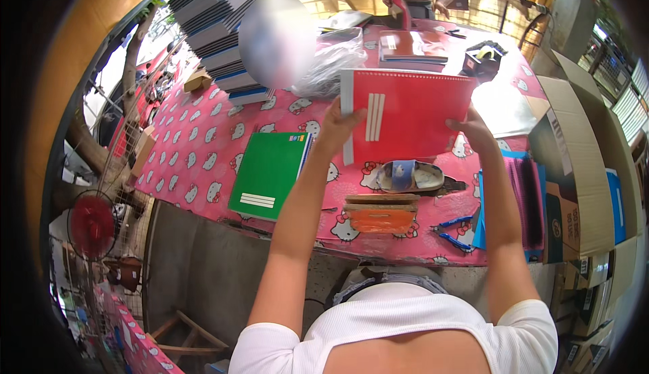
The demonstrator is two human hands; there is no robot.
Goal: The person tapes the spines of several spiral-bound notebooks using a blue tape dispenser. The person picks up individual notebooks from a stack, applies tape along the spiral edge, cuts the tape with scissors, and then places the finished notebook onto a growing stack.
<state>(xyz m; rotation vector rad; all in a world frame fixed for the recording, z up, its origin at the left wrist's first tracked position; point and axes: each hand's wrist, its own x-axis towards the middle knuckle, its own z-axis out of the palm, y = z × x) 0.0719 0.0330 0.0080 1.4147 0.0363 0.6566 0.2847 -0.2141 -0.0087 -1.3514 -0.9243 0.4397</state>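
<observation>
The left hand [340, 128] and right hand [474, 130] clasp opposite edges of the red spiral-bound notebook [418, 115], likely for balance.

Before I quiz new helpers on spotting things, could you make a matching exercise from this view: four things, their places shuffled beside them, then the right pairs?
Things:
1. Red notebook
2. Green notebook
3. Blue-handled pliers
4. Tall stack

Places:
A. Right of the orange object
B. Rising at the far left of the table
C. Held by left hand and right hand
D. Lying flat, left of the orange object

Pairs: 1-C, 2-D, 3-A, 4-B
</observation>
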